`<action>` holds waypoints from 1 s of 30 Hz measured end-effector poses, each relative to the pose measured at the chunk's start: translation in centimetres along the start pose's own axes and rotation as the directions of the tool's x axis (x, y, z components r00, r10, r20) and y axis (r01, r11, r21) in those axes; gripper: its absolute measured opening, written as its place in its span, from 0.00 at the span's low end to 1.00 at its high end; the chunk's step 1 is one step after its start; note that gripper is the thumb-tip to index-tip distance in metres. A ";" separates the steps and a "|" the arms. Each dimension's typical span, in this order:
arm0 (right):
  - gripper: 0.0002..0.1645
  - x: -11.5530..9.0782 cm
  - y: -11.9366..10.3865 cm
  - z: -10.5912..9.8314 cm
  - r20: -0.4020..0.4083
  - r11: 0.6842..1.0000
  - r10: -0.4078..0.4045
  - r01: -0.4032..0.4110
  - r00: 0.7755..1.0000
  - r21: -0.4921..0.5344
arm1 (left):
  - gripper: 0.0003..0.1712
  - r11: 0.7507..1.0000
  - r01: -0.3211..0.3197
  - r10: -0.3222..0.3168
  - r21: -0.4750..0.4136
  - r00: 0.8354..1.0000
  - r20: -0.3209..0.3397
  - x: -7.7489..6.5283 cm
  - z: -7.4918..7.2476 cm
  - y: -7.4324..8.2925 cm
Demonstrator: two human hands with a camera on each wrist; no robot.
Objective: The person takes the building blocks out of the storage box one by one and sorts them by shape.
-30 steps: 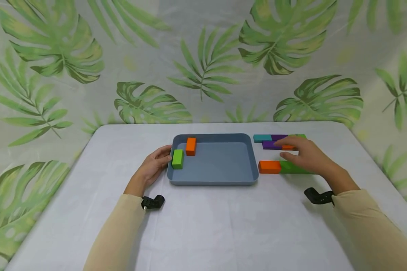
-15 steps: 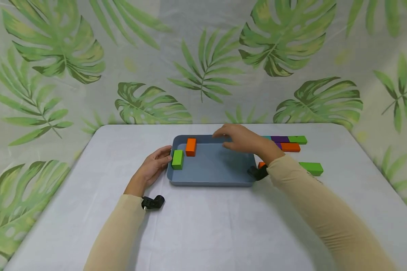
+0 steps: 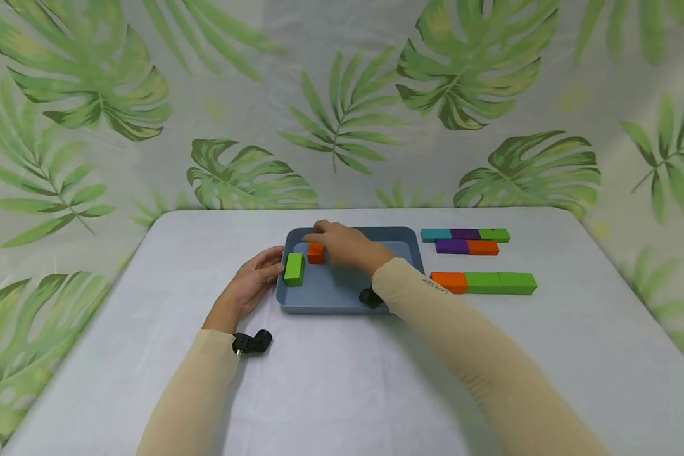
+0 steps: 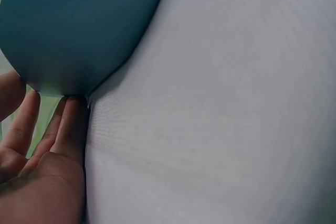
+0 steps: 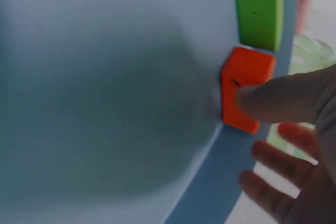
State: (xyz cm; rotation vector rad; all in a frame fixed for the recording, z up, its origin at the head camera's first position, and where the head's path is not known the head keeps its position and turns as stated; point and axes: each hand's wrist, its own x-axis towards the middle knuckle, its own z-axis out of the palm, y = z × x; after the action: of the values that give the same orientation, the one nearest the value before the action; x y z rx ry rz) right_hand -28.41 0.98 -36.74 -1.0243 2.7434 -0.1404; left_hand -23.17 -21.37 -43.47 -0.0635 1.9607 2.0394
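My right hand point(image 3: 344, 246) is over the left part of the blue-grey tray point(image 3: 353, 309), thumb and fingers about an orange block point(image 3: 316, 256). In the right wrist view the thumb lies against the near face of the orange block point(image 5: 244, 77), with other fingers beyond it, spread. A light green block point(image 3: 294, 270) lies beside it at the tray's left wall, and the right wrist view shows this green block point(image 5: 260, 11) too. My left hand point(image 3: 249, 282) rests its fingertips at the tray's left side; in the left wrist view the fingers point(image 4: 71, 124) look straight, touching the tray point(image 4: 84, 30).
Right of the tray, a row of two green blocks point(image 3: 498, 283) and an orange block point(image 3: 448, 282) lies nearest. Behind it are a purple block point(image 3: 451, 246) beside an orange one point(image 3: 482, 247), then a teal block point(image 3: 436, 235), a purple and a green one.
My right hand has moved left from the blocks at the right, across the tray, to the orange block in it. My left hand has stayed at the tray's left side.
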 end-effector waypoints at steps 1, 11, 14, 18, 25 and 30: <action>0.40 0.1 -0.2 0.1 0.024 1.000 0.006 -0.005 1.000 -0.025 | 0.34 1.000 0.000 0.000 -0.004 1.000 -0.004 0.0 0.0 0.0; 0.17 0.0 -0.3 0.5 -0.043 0.993 0.088 -0.091 0.995 -0.077 | 0.33 1.000 0.014 -0.014 0.000 1.000 -0.010 0.1 0.4 -0.2; 0.13 -0.1 -0.2 0.1 -0.019 0.993 0.105 -0.106 0.994 -0.043 | 0.34 1.000 0.010 -0.010 0.008 1.000 -0.011 0.1 0.5 0.0; 0.13 -0.2 0.0 -0.3 0.019 0.992 0.124 -0.124 0.992 -0.004 | 0.34 1.000 0.001 -0.001 0.011 1.000 -0.005 0.1 0.5 0.2; 0.15 0.0 -0.2 -0.1 0.108 0.987 0.138 -0.146 0.984 0.065 | 0.34 1.000 0.001 -0.001 -0.006 1.000 -0.010 -0.1 0.3 0.2; 0.17 -0.4 0.0 -0.2 0.155 0.988 0.138 -0.146 0.978 0.042 | 0.34 1.000 0.002 -0.002 -0.010 1.000 -0.015 0.0 0.2 0.0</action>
State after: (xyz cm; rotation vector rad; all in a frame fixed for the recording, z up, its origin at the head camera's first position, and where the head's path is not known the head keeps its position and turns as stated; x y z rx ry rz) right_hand -28.15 1.27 -36.51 -0.7881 2.6478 -0.1076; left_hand -23.10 -21.14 -43.42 -0.0833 1.9579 2.0534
